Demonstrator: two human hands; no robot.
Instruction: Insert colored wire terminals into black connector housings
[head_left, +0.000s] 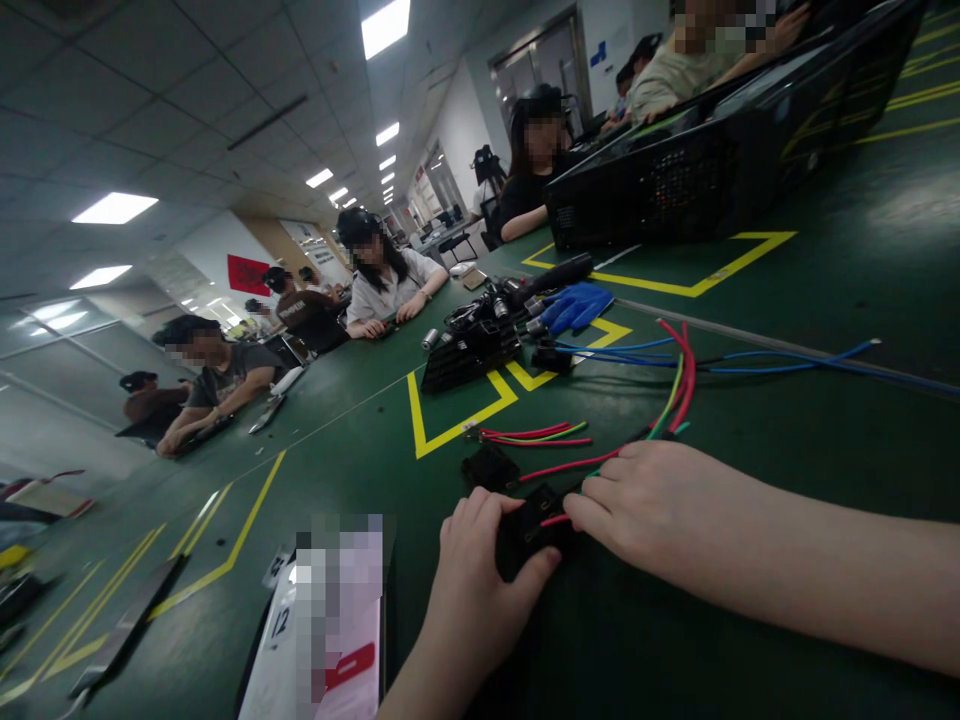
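Note:
My left hand (474,585) is closed around a small black plastic block with metal terminals (534,510), thumb on the near side and fingers on the far side. Against its right side, my right hand (652,505) pinches a red wire (555,521) that reaches the block; whether the wire sits inside a terminal I cannot tell. A second black block (489,467) lies just beyond, with a longer red wire (570,466) at its right. Short red and yellow-green wires (536,434) lie behind it. A curved bundle of red and green wires (686,375) rises behind my right hand.
Blue wires (765,367) stretch across the right side. Farther back are a blue glove (576,306), black parts (472,350) and a large black case (675,180). A labelled sheet (360,600) lies at front left, a metal strip (131,620) beyond. Several people sit around the green table (330,480).

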